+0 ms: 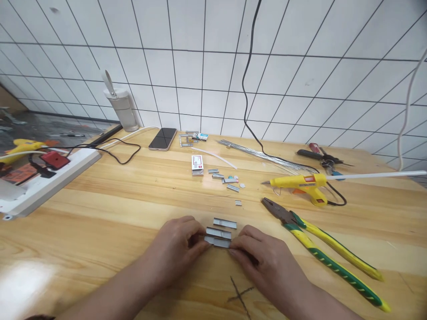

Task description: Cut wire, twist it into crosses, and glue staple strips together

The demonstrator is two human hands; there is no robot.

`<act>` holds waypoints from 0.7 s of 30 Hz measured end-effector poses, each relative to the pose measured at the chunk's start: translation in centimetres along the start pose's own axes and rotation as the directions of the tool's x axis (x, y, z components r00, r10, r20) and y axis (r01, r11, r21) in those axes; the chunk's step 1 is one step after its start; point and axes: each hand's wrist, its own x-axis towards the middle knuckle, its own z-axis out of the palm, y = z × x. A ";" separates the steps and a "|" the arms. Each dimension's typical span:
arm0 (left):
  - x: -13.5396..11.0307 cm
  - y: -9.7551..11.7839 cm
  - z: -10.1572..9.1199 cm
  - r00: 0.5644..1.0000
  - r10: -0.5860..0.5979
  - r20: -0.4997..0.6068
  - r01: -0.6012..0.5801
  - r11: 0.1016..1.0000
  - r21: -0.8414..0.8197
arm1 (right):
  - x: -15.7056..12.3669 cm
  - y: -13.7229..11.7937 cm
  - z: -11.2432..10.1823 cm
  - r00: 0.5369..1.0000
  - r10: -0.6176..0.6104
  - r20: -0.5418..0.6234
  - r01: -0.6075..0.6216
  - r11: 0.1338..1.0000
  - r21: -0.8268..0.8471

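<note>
On a wooden table (110, 213) against white tiles (220, 69), hands (180, 242) hold staple strips (221, 243).

Left hand (178, 242) — bare, thumb (200, 250) and fingers (193, 229) pinched; right hand (263, 253) — likewise, facing it; both forearms (130, 278) bare, slanting inward from below.

The staple strips (225, 223) are smooth metal with a dull sheen. The counter (110, 213) is glossy wood, the glue gun (308, 181) smooth plastic.

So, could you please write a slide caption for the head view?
Left hand and right hand at opposite ends of the nearest staple strips, combination pliers lying at right.
</note>
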 end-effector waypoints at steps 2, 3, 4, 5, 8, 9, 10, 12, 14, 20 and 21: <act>0.0 0.0 0.0 1.000 -0.001 -0.006 0.001 1.000 -0.003 | 0.0 0.0 0.0 1.000 0.002 -0.004 -0.002 1.000 0.004; 0.0 0.0 0.0 1.000 -0.004 -0.006 0.004 1.000 -0.008 | 0.0 0.0 0.0 1.000 0.003 -0.006 -0.003 1.000 0.006; 0.1 0.0 0.0 1.000 -0.009 -0.006 0.009 1.000 -0.015 | 0.0 0.0 0.0 1.000 0.004 -0.008 -0.004 1.000 0.006; 0.1 0.0 -0.1 1.000 -0.016 -0.005 0.016 1.000 -0.022 | 0.0 0.0 0.0 1.000 0.004 -0.010 -0.004 1.000 0.007; 0.1 0.0 -0.2 0.999 -0.038 -0.003 0.038 0.999 -0.023 | 0.0 -0.1 0.0 1.000 0.006 -0.010 -0.006 1.000 0.015; 0.0 0.0 -0.3 0.999 -0.041 -0.002 0.041 0.999 -0.017 | 0.0 -0.1 0.0 1.000 0.008 -0.008 -0.008 1.000 0.018; 0.0 0.0 -0.3 0.999 -0.040 0.000 0.040 0.999 -0.009 | 0.0 -0.1 0.0 1.000 0.008 -0.006 -0.008 1.000 0.020; 0.0 0.0 -0.3 1.000 -0.025 0.011 0.025 1.000 0.000 | 0.0 -0.1 0.0 1.000 0.005 -0.003 -0.005 1.000 0.019; -0.1 0.0 -0.3 1.000 0.001 0.026 -0.001 1.000 0.002 | 0.0 0.0 0.1 1.000 -0.002 -0.003 0.002 1.000 0.015; -0.2 -0.1 0.1 0.993 0.098 0.062 -0.098 0.995 -0.006 | 0.0 0.0 0.0 1.000 -0.028 0.010 0.028 0.999 -0.019; -0.2 -0.1 0.2 0.991 0.117 0.066 -0.117 0.993 -0.006 | 0.0 -0.1 0.0 1.000 -0.027 0.013 0.027 0.999 -0.026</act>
